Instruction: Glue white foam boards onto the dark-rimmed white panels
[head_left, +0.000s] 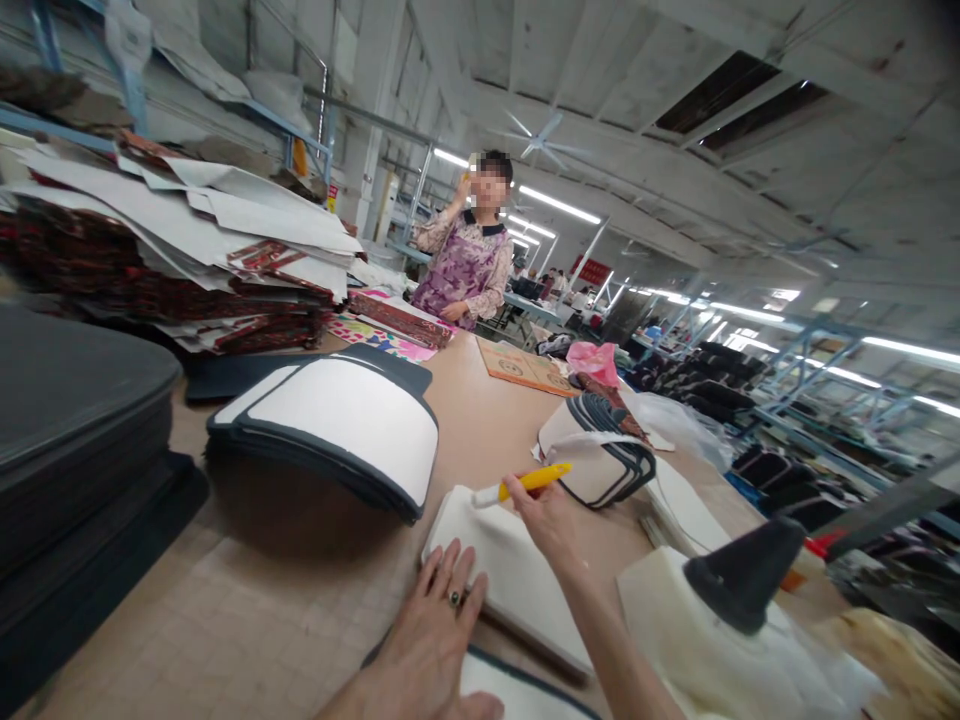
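My right hand [546, 515] is closed round a yellow-handled brush [536, 480]. The brush's pale tip touches the far end of a stack of off-white panels [517, 575]. Fingers stretched out, my left hand [442, 620] lies flat on the near left edge of that stack. Partly under my left wrist is a white panel with a dark border [502, 685]. To the left sits a curved pile of dark-edged panels with white faces [337, 420]. Beyond my right hand stands a bundle of curved, dark-edged pieces [600, 450].
Tall dark stacks [75, 400] stand at the left, with piled white and red-brown sheets [187, 230] behind. A white container with a black cone-shaped top [750, 575] is close on the right. A person [469, 250] stands across the brown table [472, 400].
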